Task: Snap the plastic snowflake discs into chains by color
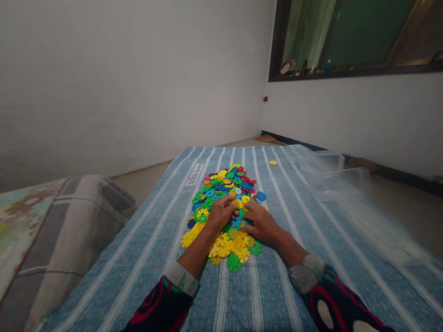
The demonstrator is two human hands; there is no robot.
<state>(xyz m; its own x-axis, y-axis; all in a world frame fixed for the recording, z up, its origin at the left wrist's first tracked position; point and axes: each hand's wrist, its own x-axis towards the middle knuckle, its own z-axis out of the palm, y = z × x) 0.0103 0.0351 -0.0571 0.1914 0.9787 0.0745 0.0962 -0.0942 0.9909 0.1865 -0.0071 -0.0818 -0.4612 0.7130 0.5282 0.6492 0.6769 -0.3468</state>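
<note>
A heap of notched plastic snowflake discs [221, 242] in yellow, green, blue and red lies on a striped cloth. Over the middle of the heap, my left hand [220, 216] is curled with its fingertips closed at a yellow notched disc [237, 204]. My right hand [262, 222] is on the right side of the heap, thumb and fingers apart, its fingertips close to that same yellow disc. Whether the right fingertips touch it is hard to tell. Both hands cover part of the heap.
The blue and white striped cloth [138, 276] covers the table. Clear plastic containers [341, 184] stand along its right side. One loose yellow disc [273, 163] lies near the far edge. Left of the table is a cloth-covered seat or bed [79, 221]. Walls rise behind.
</note>
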